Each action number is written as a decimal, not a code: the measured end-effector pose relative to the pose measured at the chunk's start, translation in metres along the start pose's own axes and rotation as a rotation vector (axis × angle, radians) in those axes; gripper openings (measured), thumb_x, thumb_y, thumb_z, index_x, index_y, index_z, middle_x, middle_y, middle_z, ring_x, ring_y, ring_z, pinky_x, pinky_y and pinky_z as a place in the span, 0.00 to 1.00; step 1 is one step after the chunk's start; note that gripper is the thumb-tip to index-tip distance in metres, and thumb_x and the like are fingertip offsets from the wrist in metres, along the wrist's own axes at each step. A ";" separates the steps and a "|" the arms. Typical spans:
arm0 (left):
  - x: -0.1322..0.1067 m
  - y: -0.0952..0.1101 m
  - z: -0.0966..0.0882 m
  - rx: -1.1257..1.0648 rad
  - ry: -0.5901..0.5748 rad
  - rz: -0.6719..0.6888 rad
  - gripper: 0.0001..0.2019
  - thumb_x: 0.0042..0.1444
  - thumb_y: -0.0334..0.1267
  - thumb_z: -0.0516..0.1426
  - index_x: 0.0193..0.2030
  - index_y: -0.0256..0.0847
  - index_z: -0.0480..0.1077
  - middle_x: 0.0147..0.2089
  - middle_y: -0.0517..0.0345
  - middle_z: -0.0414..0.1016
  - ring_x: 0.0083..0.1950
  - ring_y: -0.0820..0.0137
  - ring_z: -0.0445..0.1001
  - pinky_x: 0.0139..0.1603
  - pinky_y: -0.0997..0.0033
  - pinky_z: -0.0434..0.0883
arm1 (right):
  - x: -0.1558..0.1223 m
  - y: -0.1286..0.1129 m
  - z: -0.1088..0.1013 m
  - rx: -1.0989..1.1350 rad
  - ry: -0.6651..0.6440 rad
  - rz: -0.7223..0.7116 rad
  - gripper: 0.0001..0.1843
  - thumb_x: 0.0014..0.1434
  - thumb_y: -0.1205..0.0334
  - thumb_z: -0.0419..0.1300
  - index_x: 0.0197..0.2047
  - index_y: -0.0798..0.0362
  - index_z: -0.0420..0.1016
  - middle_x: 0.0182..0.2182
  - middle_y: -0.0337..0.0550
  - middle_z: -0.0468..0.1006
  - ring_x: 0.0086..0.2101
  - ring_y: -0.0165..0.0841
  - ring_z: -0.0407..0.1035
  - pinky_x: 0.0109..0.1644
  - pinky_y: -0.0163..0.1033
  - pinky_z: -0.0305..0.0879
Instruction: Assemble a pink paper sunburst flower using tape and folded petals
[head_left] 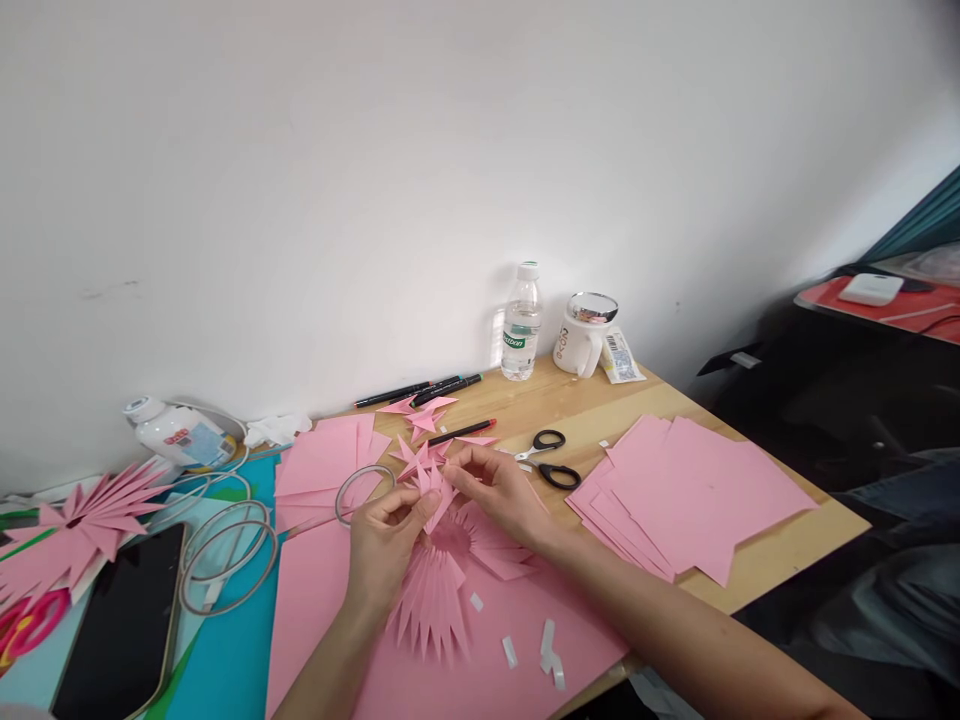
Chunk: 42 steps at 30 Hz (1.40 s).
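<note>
My left hand pinches a folded pink paper piece between thumb and fingers. On the other side of that same piece, my right hand grips its edge with closed fingertips. Just below both hands, a pleated pink paper fan with pointed ends lies on a large pink sheet. Small white strips are scattered on the sheet near the fan. Pointed pink paper scraps lie beyond my fingers. Black-handled scissors rest right of my right hand.
A stack of pink paper covers the table's right side. At the wall stand a water bottle and a white mug, left of which lie black pens. On the left are a phone, a coiled cable and a pink paper rosette.
</note>
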<state>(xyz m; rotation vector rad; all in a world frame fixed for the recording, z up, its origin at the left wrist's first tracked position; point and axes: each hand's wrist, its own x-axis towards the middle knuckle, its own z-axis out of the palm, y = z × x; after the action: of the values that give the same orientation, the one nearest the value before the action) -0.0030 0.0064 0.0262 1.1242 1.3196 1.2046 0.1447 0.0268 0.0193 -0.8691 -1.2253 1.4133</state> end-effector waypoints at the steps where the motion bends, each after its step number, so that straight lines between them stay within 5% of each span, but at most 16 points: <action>1: 0.000 0.001 0.000 0.013 0.003 -0.001 0.08 0.36 0.38 0.67 0.20 0.39 0.73 0.19 0.65 0.63 0.18 0.78 0.60 0.16 0.78 0.60 | 0.000 -0.001 0.000 -0.019 -0.018 -0.005 0.17 0.52 0.48 0.62 0.28 0.54 0.67 0.25 0.35 0.67 0.26 0.25 0.64 0.31 0.34 0.66; 7: 0.001 0.004 -0.004 0.055 -0.007 -0.003 0.07 0.39 0.39 0.65 0.22 0.39 0.72 0.17 0.67 0.61 0.16 0.80 0.54 0.14 0.79 0.52 | 0.001 -0.003 -0.003 -0.050 -0.131 0.050 0.19 0.44 0.49 0.68 0.27 0.56 0.70 0.24 0.36 0.70 0.25 0.25 0.64 0.31 0.33 0.61; 13: 0.003 0.005 -0.002 0.092 -0.083 -0.010 0.12 0.33 0.38 0.67 0.28 0.39 0.73 0.22 0.64 0.66 0.22 0.75 0.62 0.20 0.78 0.60 | 0.002 0.002 -0.005 -0.025 -0.071 -0.007 0.16 0.47 0.52 0.66 0.28 0.55 0.69 0.25 0.36 0.71 0.26 0.26 0.66 0.32 0.34 0.63; 21: 0.002 0.007 -0.004 0.070 -0.044 -0.007 0.13 0.33 0.37 0.67 0.21 0.39 0.67 0.15 0.70 0.56 0.16 0.79 0.54 0.15 0.79 0.53 | 0.001 -0.002 -0.003 -0.044 -0.137 0.007 0.19 0.43 0.49 0.68 0.27 0.55 0.69 0.25 0.36 0.70 0.26 0.27 0.65 0.33 0.34 0.62; 28: 0.000 0.009 -0.005 0.117 -0.110 0.031 0.14 0.35 0.37 0.66 0.18 0.39 0.63 0.17 0.68 0.57 0.16 0.79 0.56 0.14 0.80 0.54 | -0.002 0.003 -0.005 -0.080 -0.107 -0.006 0.20 0.44 0.50 0.68 0.23 0.55 0.65 0.20 0.33 0.66 0.21 0.24 0.59 0.26 0.32 0.55; 33: 0.001 0.005 -0.003 0.068 -0.097 0.066 0.12 0.38 0.39 0.66 0.23 0.38 0.67 0.21 0.66 0.64 0.19 0.77 0.62 0.17 0.79 0.62 | 0.004 0.006 -0.009 -0.081 -0.147 -0.021 0.16 0.48 0.51 0.66 0.26 0.55 0.71 0.22 0.37 0.71 0.24 0.26 0.65 0.29 0.33 0.62; 37: 0.006 0.002 -0.005 -0.060 0.001 0.076 0.13 0.42 0.41 0.65 0.33 0.37 0.72 0.33 0.57 0.74 0.31 0.71 0.73 0.32 0.72 0.73 | 0.018 0.011 -0.028 -0.209 0.084 -0.121 0.13 0.54 0.55 0.60 0.38 0.55 0.75 0.31 0.43 0.78 0.30 0.31 0.71 0.36 0.38 0.69; 39: 0.009 0.001 -0.008 -0.132 0.071 0.084 0.14 0.41 0.41 0.66 0.34 0.37 0.72 0.34 0.57 0.75 0.34 0.69 0.74 0.36 0.69 0.74 | 0.025 0.015 -0.042 -0.428 0.268 -0.182 0.10 0.56 0.59 0.57 0.38 0.54 0.76 0.35 0.46 0.79 0.32 0.33 0.72 0.38 0.40 0.69; 42: 0.014 0.001 -0.011 -0.215 0.101 0.100 0.15 0.41 0.41 0.66 0.35 0.37 0.70 0.35 0.57 0.74 0.36 0.67 0.75 0.35 0.68 0.74 | 0.032 0.023 -0.061 -0.790 0.324 -0.234 0.11 0.57 0.67 0.53 0.37 0.54 0.76 0.37 0.48 0.79 0.37 0.37 0.72 0.42 0.43 0.68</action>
<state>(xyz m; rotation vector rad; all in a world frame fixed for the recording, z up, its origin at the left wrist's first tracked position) -0.0150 0.0191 0.0262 0.9948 1.1872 1.4560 0.1900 0.0730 -0.0132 -1.3651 -1.5801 0.5423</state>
